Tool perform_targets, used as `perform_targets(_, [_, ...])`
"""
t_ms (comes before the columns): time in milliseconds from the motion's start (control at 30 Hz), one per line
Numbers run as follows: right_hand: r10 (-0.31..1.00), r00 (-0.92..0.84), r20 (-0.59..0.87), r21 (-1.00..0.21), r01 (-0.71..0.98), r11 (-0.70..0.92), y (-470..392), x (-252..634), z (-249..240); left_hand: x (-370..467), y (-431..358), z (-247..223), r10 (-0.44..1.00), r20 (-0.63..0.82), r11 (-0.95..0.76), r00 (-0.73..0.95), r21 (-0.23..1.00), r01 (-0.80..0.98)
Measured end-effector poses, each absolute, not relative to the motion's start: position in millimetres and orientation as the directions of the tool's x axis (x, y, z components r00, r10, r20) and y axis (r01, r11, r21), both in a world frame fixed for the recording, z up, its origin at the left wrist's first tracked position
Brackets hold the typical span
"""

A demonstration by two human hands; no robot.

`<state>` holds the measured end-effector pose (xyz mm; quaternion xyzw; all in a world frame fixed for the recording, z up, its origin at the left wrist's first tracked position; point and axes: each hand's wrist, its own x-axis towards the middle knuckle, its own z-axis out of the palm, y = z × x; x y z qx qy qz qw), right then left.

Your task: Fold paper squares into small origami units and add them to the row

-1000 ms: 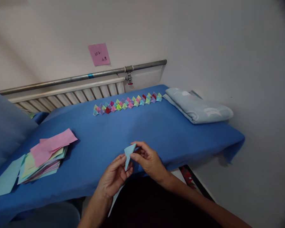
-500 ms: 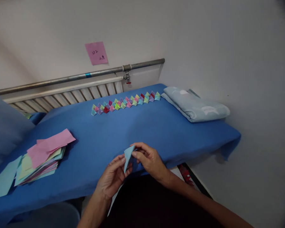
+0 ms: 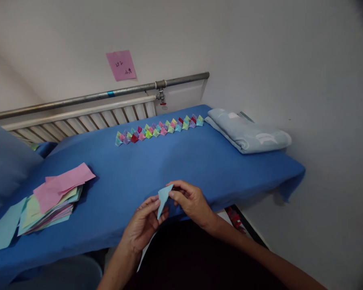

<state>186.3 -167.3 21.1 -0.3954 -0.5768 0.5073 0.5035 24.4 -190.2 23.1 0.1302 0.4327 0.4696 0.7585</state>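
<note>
A small piece of folded light-blue paper [image 3: 163, 197], pointed at its lower end, is held up between my two hands over the near edge of the table. My left hand [image 3: 145, 221] pinches its left side, thumb in front, with some fingertips showing behind. My right hand [image 3: 192, 201] grips the upper right corner between thumb and index finger; its other fingers curl behind and are partly hidden. On the table beyond lies a row of folded paper pieces [image 3: 155, 131] in many colours, set in a zigzag band.
A stack of coloured paper [image 3: 48, 215] with pink sheets [image 3: 62, 185] on top lies at the left, beside a light-blue sheet [image 3: 6, 227]. A folded pale-blue blanket [image 3: 245, 131] sits at the right of the blue-covered table [image 3: 115, 173]. Behind are a radiator [image 3: 109, 117] and pipe [image 3: 78, 98].
The paper's upper right corner has shifted slightly to the right with my right fingers, and its face looks a little wider. Both hands keep their hold; the view has moved slightly.
</note>
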Motion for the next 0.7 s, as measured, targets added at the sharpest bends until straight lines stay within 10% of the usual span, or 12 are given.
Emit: perform_targets(700, [0.996,-0.017,0.083,-0.994,-0.072,0.082,-178.6,182.3,24.1,30.6,-189.7,22.6,0.886,-0.462,0.379,0.044,0.666,-0.642])
